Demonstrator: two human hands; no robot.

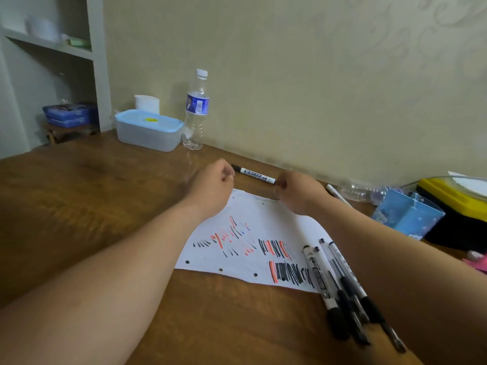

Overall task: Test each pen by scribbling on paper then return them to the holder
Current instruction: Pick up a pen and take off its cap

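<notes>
Marker [253, 174]: stretching between both hands, beyond paper [250, 214];
Left hand [213, 185]: curling at cap end; grip unclear;
Right hand [297, 192]: curling at other end; grip unclear;
Pens [337, 280]: lying across paper's corner; holder [411, 214] standing apart

white paper [266, 219], red-black scribbles [279, 248], blue holder [408, 214]

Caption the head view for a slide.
Left hand and right hand flank a marker beyond the scribbled paper; more pens lie on its right corner, outside the blue holder.
</notes>
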